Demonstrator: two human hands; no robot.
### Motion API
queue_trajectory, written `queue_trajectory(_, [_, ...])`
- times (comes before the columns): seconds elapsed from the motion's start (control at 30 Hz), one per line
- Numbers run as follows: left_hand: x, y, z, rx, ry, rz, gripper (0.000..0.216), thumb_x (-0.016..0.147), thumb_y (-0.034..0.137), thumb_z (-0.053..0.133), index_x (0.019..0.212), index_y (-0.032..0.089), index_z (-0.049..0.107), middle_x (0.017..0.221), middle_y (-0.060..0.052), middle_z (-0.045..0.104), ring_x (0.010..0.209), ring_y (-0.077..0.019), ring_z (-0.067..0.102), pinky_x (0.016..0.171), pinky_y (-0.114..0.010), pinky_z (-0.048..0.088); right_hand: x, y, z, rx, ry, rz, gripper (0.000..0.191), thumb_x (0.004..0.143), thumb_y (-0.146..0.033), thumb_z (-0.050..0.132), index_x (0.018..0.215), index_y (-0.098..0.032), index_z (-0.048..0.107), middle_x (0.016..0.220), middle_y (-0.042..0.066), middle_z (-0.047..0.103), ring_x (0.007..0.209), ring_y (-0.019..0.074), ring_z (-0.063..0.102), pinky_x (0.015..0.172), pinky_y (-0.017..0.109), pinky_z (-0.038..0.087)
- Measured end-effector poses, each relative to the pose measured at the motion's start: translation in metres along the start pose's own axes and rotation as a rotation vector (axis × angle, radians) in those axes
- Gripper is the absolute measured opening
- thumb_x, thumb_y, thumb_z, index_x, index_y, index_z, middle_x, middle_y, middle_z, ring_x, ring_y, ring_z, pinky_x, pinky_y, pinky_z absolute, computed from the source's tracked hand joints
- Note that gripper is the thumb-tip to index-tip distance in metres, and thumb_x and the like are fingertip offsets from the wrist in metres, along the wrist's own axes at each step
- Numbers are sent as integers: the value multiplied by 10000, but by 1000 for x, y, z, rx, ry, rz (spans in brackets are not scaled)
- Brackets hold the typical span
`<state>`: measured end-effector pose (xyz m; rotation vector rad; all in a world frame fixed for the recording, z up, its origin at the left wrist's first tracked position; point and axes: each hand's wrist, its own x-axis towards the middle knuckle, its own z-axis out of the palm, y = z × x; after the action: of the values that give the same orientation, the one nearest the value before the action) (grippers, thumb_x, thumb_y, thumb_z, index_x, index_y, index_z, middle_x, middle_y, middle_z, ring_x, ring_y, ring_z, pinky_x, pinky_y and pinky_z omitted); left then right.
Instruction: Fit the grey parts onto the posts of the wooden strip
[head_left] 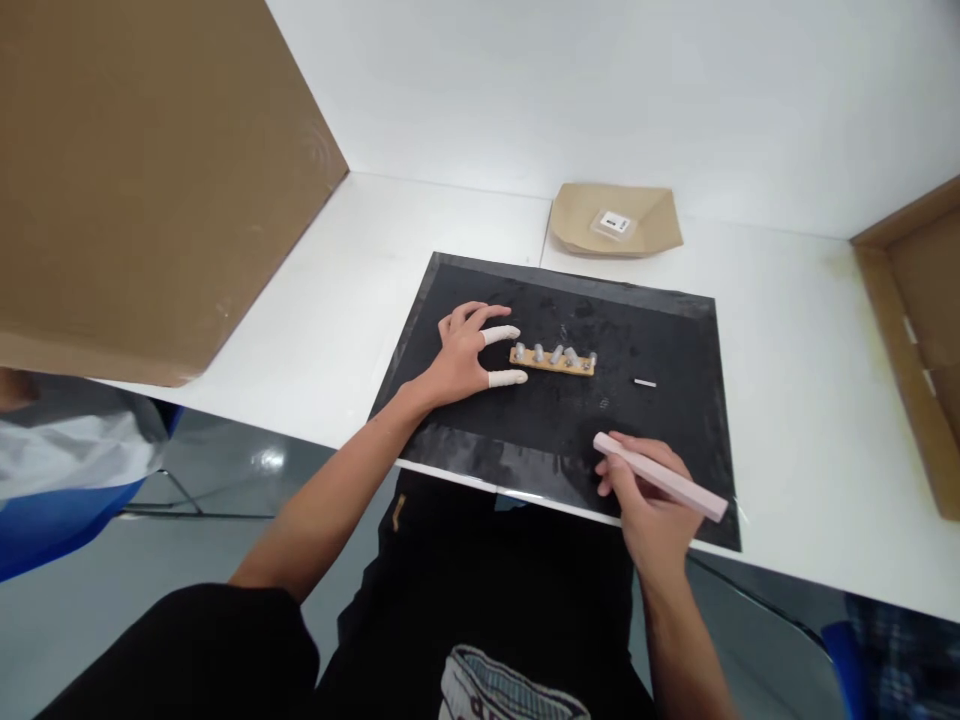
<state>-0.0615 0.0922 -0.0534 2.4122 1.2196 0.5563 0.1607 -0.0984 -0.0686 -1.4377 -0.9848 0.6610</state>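
Observation:
My left hand rests over the black mat, fingers spread. White finger cots cover its thumb and index finger. These two fingers lie either side of the left end of a small tan strip; I cannot tell whether they touch it. Several silvery-grey rounded pieces stand in a row on the strip, some tilted. Near the mat's front edge, my right hand is closed around a pale pink, faceted stick, which slants down to the right. A small whitish sliver lies on the mat right of the strip.
Behind the mat, a brown paper tray holds a small clear case with a white label. A large cardboard panel stands at the left. An open cardboard box bounds the right of the white table.

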Motion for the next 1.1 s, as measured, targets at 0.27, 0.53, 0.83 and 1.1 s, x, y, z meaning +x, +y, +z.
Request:
queue_trajectory(0.27, [0,-1,6,-10,20,30,573,787,506,871,1273,254,703,1574,-106,527,1456,-358,374,1173,-537,275,1,4,13,2,238,-21,368,816,-324,833,1119,-168,692,1067,70,722,761,158,730,617,284,675])
queue_trajectory(0.53, [0,-3,7,-19,41,23,545,806,458,857,1285,257,695,1567,-103,532,1436,-352,380,1167,-531,304,-1,4,11,9,196,-25,348,821,-327,835,1105,-159,724,1088,80,727,826,179,755,736,338,707])
queue_trajectory(0.83, [1,-5,7,-15,25,14,440,843,417,828,1233,242,724,1541,-109,549,1428,-352,384,1143,-542,343,-11,-5,9,59,187,-26,249,868,-292,819,1055,-164,715,1147,93,726,758,137,733,599,234,640])
queue_trajectory(1.1, [2,-4,7,-34,25,-7,474,810,413,859,1238,261,723,1557,-98,543,1450,-367,381,1154,-558,333,55,-18,-38,-57,-65,-172,231,877,-275,803,1075,-212,702,1111,65,731,670,133,701,610,288,620])
